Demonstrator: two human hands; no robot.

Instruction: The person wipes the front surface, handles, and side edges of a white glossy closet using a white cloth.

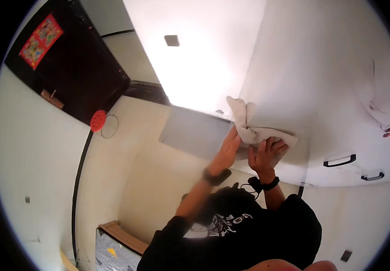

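Note:
A pale grey-beige cloth [253,133] lies bunched and folded over the white surface in front of me, with two narrow ends sticking up at its far left. My left hand [225,153] touches its left edge with the fingers stretched out. At the near edge, my right hand [264,156] is on the cloth, fingers bent over its layers and partly hidden in the folds. Each wrist has a dark band, the left one [217,177] and the right one [269,183].
White furniture with black handles [339,161] is at the right, near a pale cord with red ends [387,132]. A grey panel [190,133] is left of my hands. Far left are a dark door [84,63] and a red round stool top [98,121]. A wrapped box [118,248] stands lower left.

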